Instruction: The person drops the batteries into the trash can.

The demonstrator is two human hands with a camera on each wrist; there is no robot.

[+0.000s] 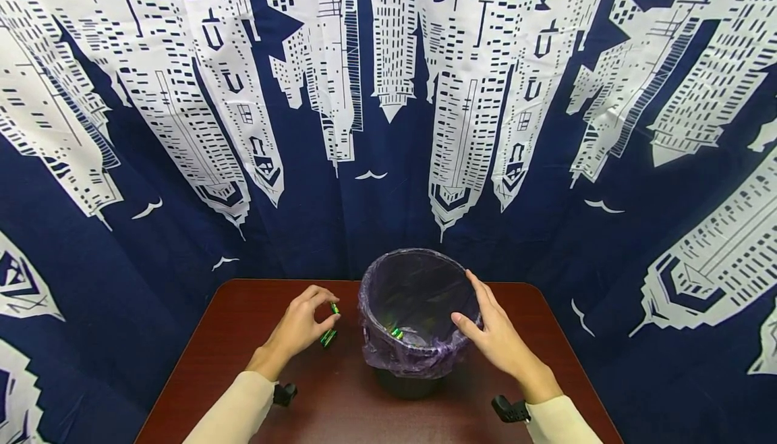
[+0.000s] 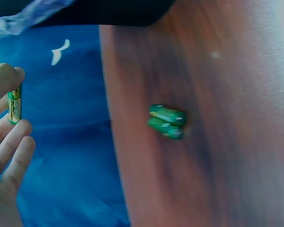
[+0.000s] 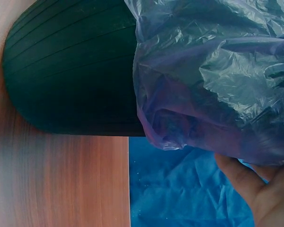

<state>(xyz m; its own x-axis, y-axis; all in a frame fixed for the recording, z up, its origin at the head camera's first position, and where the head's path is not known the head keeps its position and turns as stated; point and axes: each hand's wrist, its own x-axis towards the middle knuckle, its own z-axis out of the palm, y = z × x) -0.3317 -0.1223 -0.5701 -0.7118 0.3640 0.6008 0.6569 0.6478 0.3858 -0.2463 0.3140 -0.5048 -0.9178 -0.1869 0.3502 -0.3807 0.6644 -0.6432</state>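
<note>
My left hand [image 1: 301,320] pinches a small green and gold battery [image 2: 14,105] between thumb and fingertips, raised over the table left of the bin. Just below it, two more green batteries [image 2: 167,121] lie side by side on the wood. A dark trash bin [image 1: 410,384] lined with a translucent purple bag [image 1: 405,360] stands at mid-table. Down inside the bin, green batteries [image 1: 396,333] show at the bottom. At the bin's right rim, my right hand [image 1: 499,333] touches the bagged edge, its fingers extended and the thumb spread toward the opening.
The reddish-brown wooden table [image 1: 243,336] has rounded far corners. Right behind it hangs a navy curtain [image 1: 315,228] printed with white upside-down city buildings. Black straps [image 1: 510,409] sit at both wrists below light sleeves.
</note>
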